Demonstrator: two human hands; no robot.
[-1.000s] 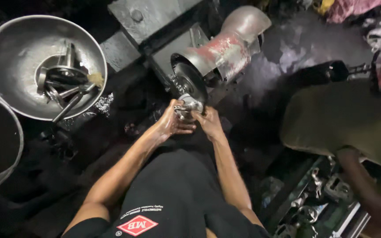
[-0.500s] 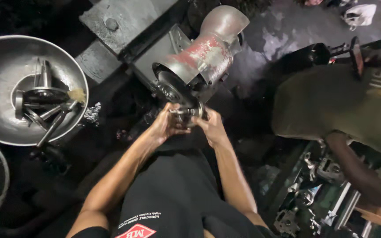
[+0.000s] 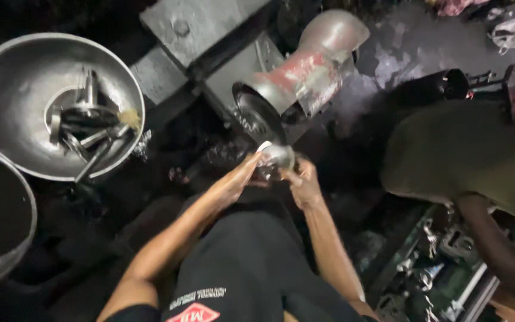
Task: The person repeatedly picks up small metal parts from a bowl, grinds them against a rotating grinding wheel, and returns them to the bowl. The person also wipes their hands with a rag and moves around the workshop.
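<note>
Both hands meet right around the middle of the frame, clamped on a small shiny metal piece (image 3: pixel 274 158) that's pressed up against the dark wheel (image 3: pixel 257 118) of a bench grinder. The left hand (image 3: pixel 233 182) comes in from the lower left with fingers wrapped on the piece's left side, and the right hand (image 3: pixel 304 183) grips it from the right, fingers curled tight, so neither hand is open at all. The piece looks rounded and silvery, but it's a bit blurry so I can't tell exactly what kind of part it is. The grinder's motor housing (image 3: pixel 311 65), grey with worn red paint, stretches toward the upper right of the frame and sits by a grey metal block (image 3: pixel 198 30) at the top. Over in the upper left there's a big metal bowl (image 3: pixel 7 89) with a bunch of metal parts (image 3: pixel 87 134) heaped in it, well apart from the hands. Another dark basin (image 3: pixel 4 238) pokes in at the left edge. On the right side another person in an olive shirt (image 3: pixel 472 155) is bent over a tray of metal parts (image 3: pixel 442 268) in the lower right.
</note>
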